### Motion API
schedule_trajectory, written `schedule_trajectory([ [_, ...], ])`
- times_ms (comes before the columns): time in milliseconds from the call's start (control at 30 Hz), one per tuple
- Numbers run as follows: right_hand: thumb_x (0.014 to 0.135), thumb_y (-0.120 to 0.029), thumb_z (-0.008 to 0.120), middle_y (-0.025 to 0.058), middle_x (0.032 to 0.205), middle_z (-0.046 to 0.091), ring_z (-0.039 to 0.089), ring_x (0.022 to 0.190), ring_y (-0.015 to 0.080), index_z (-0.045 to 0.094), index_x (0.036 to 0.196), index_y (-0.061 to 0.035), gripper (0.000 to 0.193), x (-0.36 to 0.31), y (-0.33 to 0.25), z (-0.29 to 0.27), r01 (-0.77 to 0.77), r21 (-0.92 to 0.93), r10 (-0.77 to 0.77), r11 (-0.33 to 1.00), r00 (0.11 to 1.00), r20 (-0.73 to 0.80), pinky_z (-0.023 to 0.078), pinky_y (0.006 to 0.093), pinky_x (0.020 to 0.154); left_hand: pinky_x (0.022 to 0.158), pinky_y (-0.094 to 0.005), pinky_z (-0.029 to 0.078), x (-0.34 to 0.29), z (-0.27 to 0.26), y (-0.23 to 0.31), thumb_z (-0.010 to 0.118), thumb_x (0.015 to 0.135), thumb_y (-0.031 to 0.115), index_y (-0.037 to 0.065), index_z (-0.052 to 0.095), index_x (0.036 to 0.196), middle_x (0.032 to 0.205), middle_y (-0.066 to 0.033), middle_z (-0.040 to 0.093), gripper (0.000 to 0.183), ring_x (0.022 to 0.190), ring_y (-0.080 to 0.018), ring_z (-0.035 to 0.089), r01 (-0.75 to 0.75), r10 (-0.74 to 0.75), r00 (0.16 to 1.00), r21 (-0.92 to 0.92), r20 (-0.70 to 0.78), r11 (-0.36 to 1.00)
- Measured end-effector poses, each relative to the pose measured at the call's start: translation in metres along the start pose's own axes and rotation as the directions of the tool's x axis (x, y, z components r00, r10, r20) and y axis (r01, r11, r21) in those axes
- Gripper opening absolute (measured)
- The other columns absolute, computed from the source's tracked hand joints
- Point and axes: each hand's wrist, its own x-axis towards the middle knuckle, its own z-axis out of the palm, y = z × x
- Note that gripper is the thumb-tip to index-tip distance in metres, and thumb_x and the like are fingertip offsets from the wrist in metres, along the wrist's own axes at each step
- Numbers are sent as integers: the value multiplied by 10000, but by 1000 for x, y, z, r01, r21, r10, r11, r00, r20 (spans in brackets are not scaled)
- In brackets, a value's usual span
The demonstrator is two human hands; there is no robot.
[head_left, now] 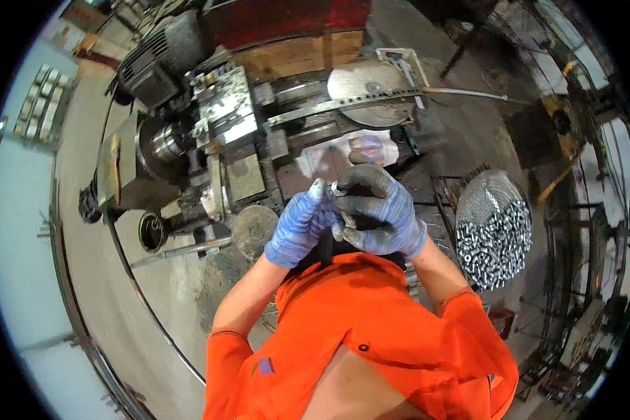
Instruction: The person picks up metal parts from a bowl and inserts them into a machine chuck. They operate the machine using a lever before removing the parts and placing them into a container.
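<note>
My two hands meet in front of my waist, both in blue-and-grey knit work gloves. The right hand (385, 210) is closed, thumb and fingers pinching a small shiny metal piece (337, 189) whose rounded end shows at the fingertips. Against that piece rests my left hand (302, 222), its fingers drawn together; what they hold, if anything, is hidden. Off to the right, a round perforated metal basket (484, 190) carries a heap of short shiny metal cylinders (497, 245).
A lathe-like machine with a chuck (166, 143) and motor (154, 63) stands ahead and left. A perforated metal bar (336, 105) crosses a round metal plate (360, 80) beyond my hands. White cloth (318, 157) lies nearer. Metal racks (574, 245) line the right side.
</note>
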Motion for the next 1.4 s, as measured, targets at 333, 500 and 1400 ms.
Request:
schedule_trajectory([
  [333,660,-209,714,140,1096,532,544,970,322,636,960,-93,331,25,-1,31,-63,147,62,987,998,13,414,413,879,618,-244,478,-13,4,26,543,880,342,17,610,979,795,-72,647,347,695,-146,619,-153,152,988,-79,-28,985],
  [500,665,-253,708,150,1096,546,518,993,353,637,923,-95,311,62,-9,39,101,-130,-76,986,980,183,422,424,863,513,-210,377,-15,-13,45,617,836,273,17,628,849,668,-12,590,257,566,-68,501,-268,423,871,479,-250,836],
  [1400,753,-399,621,179,940,622,576,925,316,698,854,-82,341,228,8,155,398,-387,-147,832,830,538,444,393,845,681,-364,484,-207,-114,157,577,831,337,37,646,951,793,-134,648,331,731,-281,629,350,769,583,935,-263,54],
])
